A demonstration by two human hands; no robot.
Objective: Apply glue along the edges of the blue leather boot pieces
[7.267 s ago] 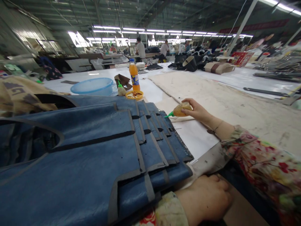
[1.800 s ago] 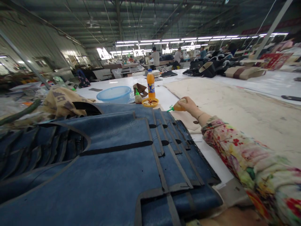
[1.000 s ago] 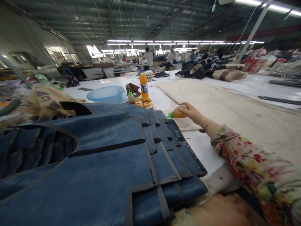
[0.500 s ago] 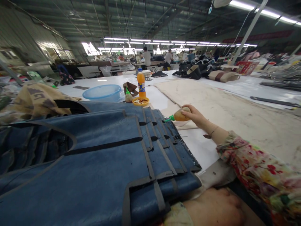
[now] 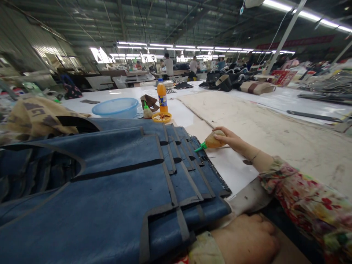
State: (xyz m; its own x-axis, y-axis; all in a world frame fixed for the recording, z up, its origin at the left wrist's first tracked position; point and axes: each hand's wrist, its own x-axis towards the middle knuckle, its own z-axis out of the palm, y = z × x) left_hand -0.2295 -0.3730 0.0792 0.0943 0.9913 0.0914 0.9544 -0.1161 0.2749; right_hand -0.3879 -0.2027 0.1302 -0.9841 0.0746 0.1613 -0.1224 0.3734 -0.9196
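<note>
My right hand (image 5: 229, 138) grips a squeeze bottle (image 5: 216, 139) of brownish liquid. Its green nozzle points left and down, close to the right edge of a stack of blue leather-like panels (image 5: 110, 205). Those panels have grey-edged seams and overlap in steps, with a dark, glossy right edge. Low in the view, my left hand (image 5: 247, 236) lies back-up beside the front of the panels. Its fingers curl downward, and whatever they hold is hidden. Near it is a greyish-white piece (image 5: 250, 196) at the table edge.
Behind the panels stand a blue basin (image 5: 115, 107), a second squeeze bottle (image 5: 147, 112), an orange drink bottle (image 5: 162, 97) and a yellow dish (image 5: 169, 118). A cream sheet (image 5: 261, 124) covers the table's right side, with a dark flat strip (image 5: 313, 116) on it. People stand far off.
The squeeze bottle's nozzle has moved slightly toward me along the panels' right edge, tilting more downward. My left hand stays nearly in place. The whole view has shifted a little.
</note>
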